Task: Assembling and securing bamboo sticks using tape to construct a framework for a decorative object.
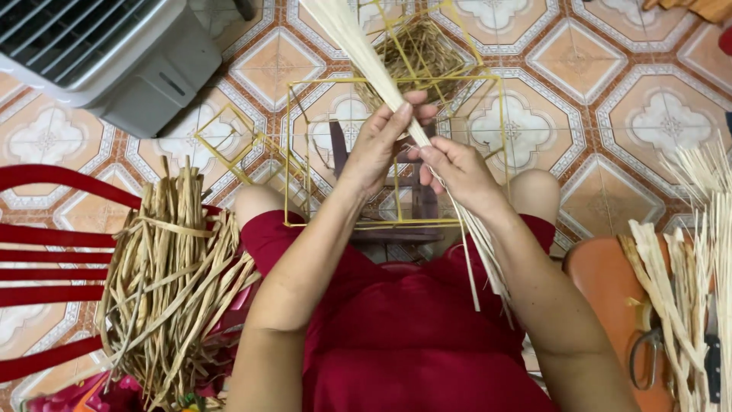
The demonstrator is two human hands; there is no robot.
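My left hand (381, 141) grips a bundle of pale straw-like strips (352, 37) that runs up and away from me to the top of the view. My right hand (457, 169) pinches the same strips just below, and their loose ends (488, 259) trail down over my right thigh. Both hands hover over a yellow wire cube frame (393, 152) resting at my knees. A second yellow frame partly woven with dry fibre (419, 53) stands behind it. I sit in a dark red garment.
A bundle of dried flat reeds (171, 282) lies on a red chair (46, 267) at my left. At right, an orange stool (610, 297) holds pale strips, scissors (648, 355) and a knife. A grey fan unit (107, 53) stands at top left on patterned floor tiles.
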